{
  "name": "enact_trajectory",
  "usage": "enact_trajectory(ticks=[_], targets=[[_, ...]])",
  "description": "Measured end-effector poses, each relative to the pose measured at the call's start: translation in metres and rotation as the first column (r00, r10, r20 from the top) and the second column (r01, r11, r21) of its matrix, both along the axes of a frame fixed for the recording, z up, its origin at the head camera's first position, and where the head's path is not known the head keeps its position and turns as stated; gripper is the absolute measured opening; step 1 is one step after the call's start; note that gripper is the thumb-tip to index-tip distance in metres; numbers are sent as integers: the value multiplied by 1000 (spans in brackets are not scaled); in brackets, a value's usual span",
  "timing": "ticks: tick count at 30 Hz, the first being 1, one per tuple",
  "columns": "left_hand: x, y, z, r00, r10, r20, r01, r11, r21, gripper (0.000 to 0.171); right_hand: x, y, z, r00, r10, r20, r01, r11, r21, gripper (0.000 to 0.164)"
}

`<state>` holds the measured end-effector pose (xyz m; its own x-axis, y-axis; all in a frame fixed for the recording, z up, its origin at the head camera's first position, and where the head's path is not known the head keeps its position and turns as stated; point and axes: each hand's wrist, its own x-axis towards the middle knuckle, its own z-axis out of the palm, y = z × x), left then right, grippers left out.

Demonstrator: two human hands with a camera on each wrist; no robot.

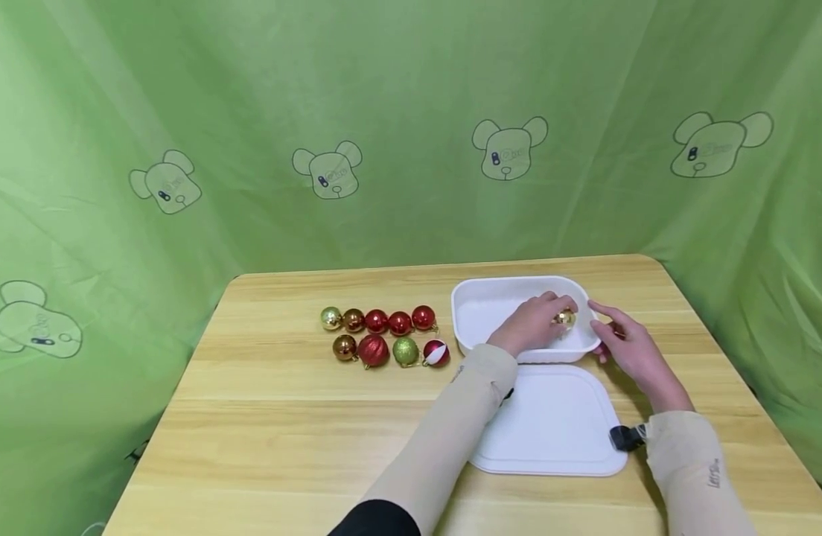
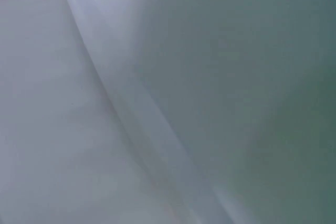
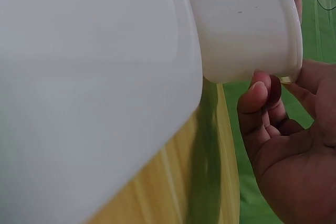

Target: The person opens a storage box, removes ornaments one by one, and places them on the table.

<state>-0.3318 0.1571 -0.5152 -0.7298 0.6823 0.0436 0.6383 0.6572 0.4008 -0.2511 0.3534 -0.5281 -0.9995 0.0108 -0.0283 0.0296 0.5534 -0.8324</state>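
My left hand [image 1: 534, 321] reaches down into a white plastic box [image 1: 459, 313], its fingers around a shiny gold Christmas ball [image 1: 565, 318] near the box's right end. At that same end, my right hand [image 1: 622, 342] grips the rim from outside. The right wrist view shows bent fingers [image 3: 254, 98] against the outer end of the box [image 3: 247, 30]. In front of the box lies its flat white lid [image 1: 548, 424]. Pale lid and box surfaces fill most of the left wrist view, where the ball is hidden.
Left of the box, two rows of Christmas balls lie on the wooden table [image 1: 304, 439]: several red ones [image 1: 377, 321], brown-gold ones [image 1: 345, 347], a pale gold one [image 1: 331, 318], a green one [image 1: 406, 351] and a red-and-white one [image 1: 435, 353]. A green curtain [image 1: 411, 89] hangs behind.
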Motion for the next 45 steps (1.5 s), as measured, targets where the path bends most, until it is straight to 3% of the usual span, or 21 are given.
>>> enact_trajectory(ticks=[9,19,28,39,45], targets=[[0,-12,10,999,-49,-3,49,993,107,39,-1,-4,-1,1000,-2,-9,2,1000,-7,59],[1,-38,26,998,-56,7,53,973,224,39,-6,0,-6,1000,9,-8,-8,1000,8,58],[2,-65,41,999,-41,-11,42,964,264,40,-5,-2,1,1000,1,7,-1,1000,10,59],[7,-103,44,998,-35,-47,48,947,316,39,-2,-1,0,1000,-4,5,4,1000,13,60],[12,-125,49,999,-18,-31,28,940,339,39,-1,0,-1,1000,-9,7,9,1000,-1,59]])
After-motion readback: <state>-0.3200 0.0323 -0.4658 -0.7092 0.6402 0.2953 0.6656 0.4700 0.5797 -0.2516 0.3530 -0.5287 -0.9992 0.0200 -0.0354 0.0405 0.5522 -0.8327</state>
